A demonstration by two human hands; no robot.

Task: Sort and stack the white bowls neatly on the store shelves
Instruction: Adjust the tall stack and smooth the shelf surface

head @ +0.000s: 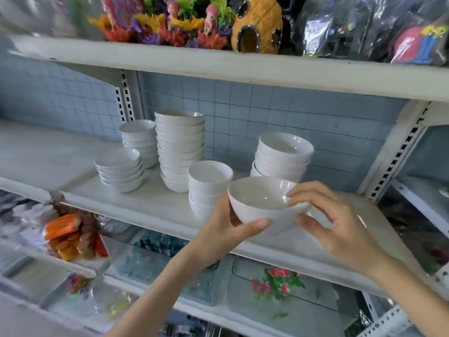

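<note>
A single white bowl [261, 203] is held above the front of the middle shelf [150, 205]. My left hand [224, 229] grips it from below and the left, thumb curled under its base. My right hand [335, 224] pinches its right rim between fingers and thumb. Behind it on the shelf stand several stacks of white bowls: a tall stack [181, 149], a short stack of small deep bowls [206, 188], a stack of wider bowls [281, 156], shallow dishes [120, 170] and a small stack at the back left [141, 139].
The upper shelf [218, 66] carries colourful aquarium ornaments and a pineapple house [258, 25]. Slotted uprights [398, 152] flank the bay. Glass tanks and artificial flowers [277, 283] sit on the shelf below. Bare shelf surface lies left of the dishes.
</note>
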